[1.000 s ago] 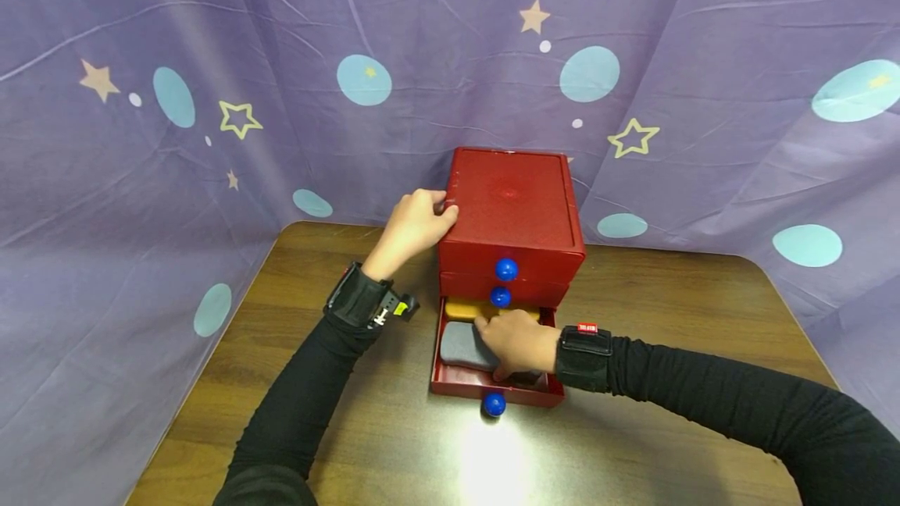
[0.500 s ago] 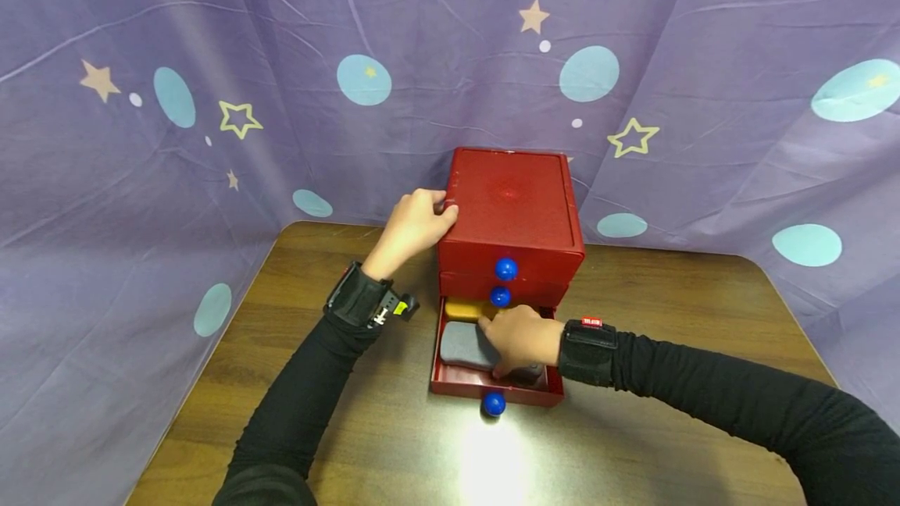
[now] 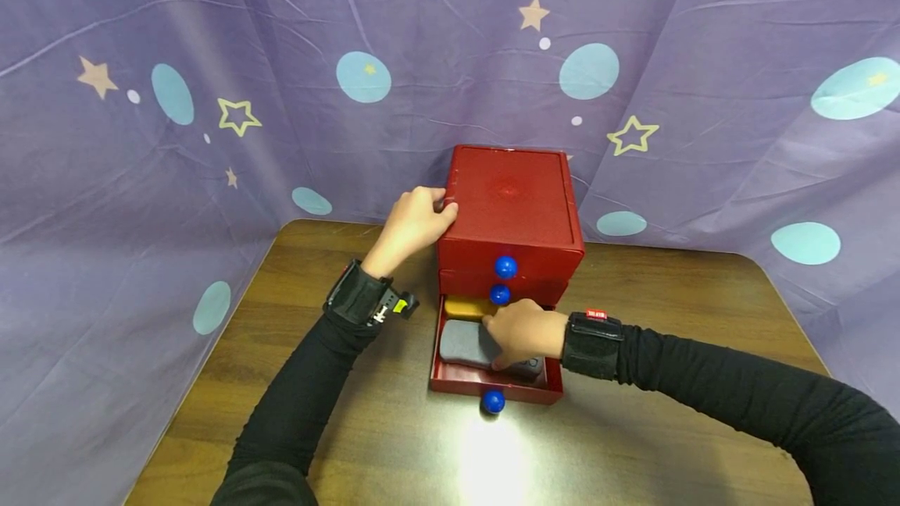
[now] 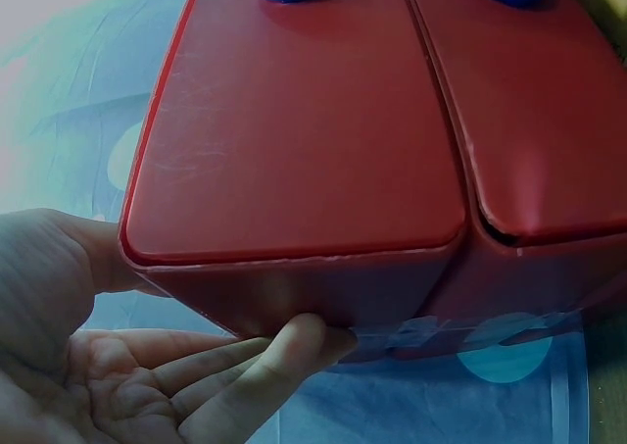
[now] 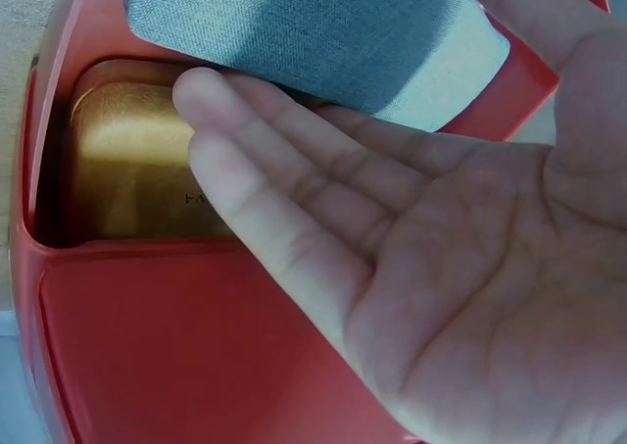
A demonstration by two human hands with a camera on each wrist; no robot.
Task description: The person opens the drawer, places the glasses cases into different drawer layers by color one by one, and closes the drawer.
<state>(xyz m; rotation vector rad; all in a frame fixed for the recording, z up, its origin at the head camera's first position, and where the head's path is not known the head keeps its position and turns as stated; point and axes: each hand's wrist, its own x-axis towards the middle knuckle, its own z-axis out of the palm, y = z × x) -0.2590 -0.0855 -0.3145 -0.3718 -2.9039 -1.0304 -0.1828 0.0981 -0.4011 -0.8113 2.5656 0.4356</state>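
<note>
A red three-drawer chest [image 3: 509,201] with blue ball knobs [image 3: 505,266] stands at the back of the wooden table. Its bottom drawer [image 3: 492,386] is pulled out. Inside lie a grey fabric pad [image 3: 460,342] and, behind it, a yellow case [image 3: 466,307]. My right hand [image 3: 523,330] is in the drawer, palm down over the pad, and its straight fingers [image 5: 245,170] reach toward the yellow case [image 5: 127,160]. The grey pad [image 5: 313,32] lies under the thumb side. My left hand [image 3: 415,217] rests against the chest's upper left edge [image 4: 294,140], and its relaxed fingers [image 4: 284,351] touch the corner.
The brown table [image 3: 633,428] has bare wood on both sides of the chest and in front of it, with a bright glare below the drawer knob [image 3: 493,402]. A purple cloth [image 3: 211,61] with stars and dots hangs close behind and at the sides.
My right hand has slid a little deeper into the drawer, toward the chest, uncovering more of the grey pad's front end. The left hand and the chest have not moved.
</note>
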